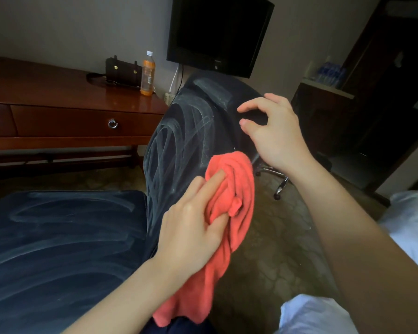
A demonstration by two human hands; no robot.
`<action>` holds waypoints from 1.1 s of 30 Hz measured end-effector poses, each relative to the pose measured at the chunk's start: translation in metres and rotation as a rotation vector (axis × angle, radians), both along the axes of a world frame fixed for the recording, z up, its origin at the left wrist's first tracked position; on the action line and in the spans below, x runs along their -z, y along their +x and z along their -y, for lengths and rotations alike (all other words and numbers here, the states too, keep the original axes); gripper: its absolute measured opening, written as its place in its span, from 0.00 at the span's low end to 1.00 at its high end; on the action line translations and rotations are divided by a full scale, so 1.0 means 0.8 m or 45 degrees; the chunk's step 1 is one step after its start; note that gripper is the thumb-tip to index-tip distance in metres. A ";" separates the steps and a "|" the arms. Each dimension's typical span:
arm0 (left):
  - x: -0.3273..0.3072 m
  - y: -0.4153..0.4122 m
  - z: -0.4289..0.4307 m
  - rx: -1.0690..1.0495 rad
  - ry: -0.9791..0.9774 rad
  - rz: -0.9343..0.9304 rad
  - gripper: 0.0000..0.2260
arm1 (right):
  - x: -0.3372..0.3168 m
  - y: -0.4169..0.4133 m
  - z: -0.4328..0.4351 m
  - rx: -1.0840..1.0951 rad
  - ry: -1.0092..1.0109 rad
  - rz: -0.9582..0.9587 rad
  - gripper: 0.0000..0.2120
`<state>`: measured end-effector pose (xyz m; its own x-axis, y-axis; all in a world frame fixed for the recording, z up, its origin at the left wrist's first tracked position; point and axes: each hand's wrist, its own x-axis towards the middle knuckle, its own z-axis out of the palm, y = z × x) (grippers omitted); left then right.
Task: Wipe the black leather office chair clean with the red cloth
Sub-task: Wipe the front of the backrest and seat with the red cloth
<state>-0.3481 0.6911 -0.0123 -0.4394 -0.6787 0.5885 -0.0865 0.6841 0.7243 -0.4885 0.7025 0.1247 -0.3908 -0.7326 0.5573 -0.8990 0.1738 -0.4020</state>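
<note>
Chair: the black leather office chair (179,131) fills the middle and lower left. Its backrest stands up in the centre and its seat (58,237) spreads out to the left of the backrest. Pale streaks and swirls cover both.
Cloth: the red cloth (237,189) is bunched against the right edge of the chair's backrest, about halfway up. Its loose end hangs down past the wrist.
Left hand: the left hand (191,225) grips the cloth, with the fingers curled into its folds, one fingertip showing in the bunched part, and presses it to the backrest.
Right hand: the right hand (275,131) is at the upper right edge of the backrest, above the cloth. The fingers are bent and the thumb is set apart from them. I cannot tell whether it has hold of the backrest or only hovers there.
Chair base: a chrome leg with a wheel (279,189) shows on the carpet (263,249), right of the backrest.
Desk: a wooden desk (58,92) stands behind the chair, to the left, with a ring pull (112,123) on its drawer.
On the desk: an orange drink bottle (148,73) stands upright just beside a dark bag (121,71).
Screen: a dark screen (217,32) is on the wall above the chair's backrest.
</note>
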 end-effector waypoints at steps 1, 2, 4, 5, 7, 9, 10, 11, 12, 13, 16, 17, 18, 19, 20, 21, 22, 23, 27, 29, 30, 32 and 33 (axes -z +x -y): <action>0.007 0.004 0.002 -0.010 -0.021 0.037 0.25 | 0.000 0.000 0.001 0.011 -0.006 -0.003 0.11; 0.015 0.008 0.002 -0.023 -0.039 0.077 0.25 | 0.000 0.000 0.001 0.019 -0.011 -0.005 0.11; 0.031 0.016 0.002 -0.056 -0.051 0.156 0.24 | 0.000 0.000 0.001 0.022 -0.008 -0.006 0.11; 0.038 0.021 0.002 -0.067 -0.037 0.198 0.24 | 0.000 0.001 0.001 0.023 -0.005 -0.007 0.11; 0.049 0.029 0.001 -0.075 0.015 0.260 0.24 | -0.001 0.002 0.001 0.024 -0.001 0.009 0.11; 0.056 0.036 -0.002 -0.059 0.087 0.286 0.26 | -0.002 0.004 -0.001 0.009 0.004 0.027 0.11; 0.059 0.040 -0.003 -0.042 0.132 0.285 0.27 | -0.002 0.005 -0.001 0.003 0.009 0.029 0.11; 0.062 0.043 -0.003 -0.024 0.176 0.273 0.27 | -0.002 0.006 -0.002 -0.002 0.014 0.031 0.11; 0.064 0.046 -0.004 -0.005 0.217 0.251 0.27 | -0.002 0.006 -0.002 -0.007 0.016 0.034 0.10; 0.066 0.050 -0.005 0.012 0.255 0.220 0.27 | -0.002 0.006 -0.003 -0.013 0.018 0.042 0.10; 0.058 0.061 -0.008 0.059 0.322 0.028 0.24 | -0.002 0.005 -0.003 -0.026 0.016 0.057 0.10; 0.047 0.062 -0.009 0.061 0.317 -0.040 0.22 | -0.002 0.005 -0.002 -0.032 0.012 0.055 0.10; 0.033 0.062 -0.008 0.052 0.297 -0.098 0.22 | -0.002 0.004 -0.002 -0.036 0.009 0.053 0.10; 0.015 0.059 -0.007 0.035 0.265 -0.145 0.22 | -0.001 0.003 -0.001 -0.037 0.006 0.056 0.09; -0.005 0.056 -0.004 0.015 0.221 -0.180 0.23 | -0.001 0.002 0.000 -0.038 0.002 0.060 0.09; -0.026 0.050 -0.001 -0.009 0.165 -0.190 0.24 | -0.001 0.002 0.001 -0.043 -0.003 0.066 0.09; -0.045 0.043 0.003 -0.041 0.107 -0.171 0.26 | 0.000 0.001 0.002 -0.052 -0.010 0.075 0.09; -0.063 0.035 0.009 -0.081 0.054 -0.124 0.26 | 0.000 0.000 0.003 -0.061 -0.017 0.084 0.09; -0.104 0.001 0.027 -0.234 -0.022 0.200 0.24 | 0.002 -0.001 0.004 -0.095 -0.030 0.129 0.09; -0.108 -0.010 0.030 -0.220 0.025 0.355 0.24 | 0.002 -0.003 0.005 -0.099 -0.033 0.133 0.09; -0.108 -0.013 0.031 -0.186 0.065 0.405 0.24 | 0.002 -0.004 0.005 -0.097 -0.033 0.125 0.09; -0.106 -0.016 0.032 -0.146 0.086 0.457 0.27 | 0.002 -0.006 0.007 -0.085 -0.038 0.100 0.09; -0.105 -0.016 0.033 -0.155 0.063 0.469 0.28 | 0.003 -0.008 0.008 -0.079 -0.044 0.087 0.09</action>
<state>-0.3611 0.6651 0.0719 -0.5297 -0.7623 0.3719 -0.4250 0.6180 0.6614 -0.4946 0.6957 0.1223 -0.3835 -0.7371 0.5564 -0.8778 0.1037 -0.4678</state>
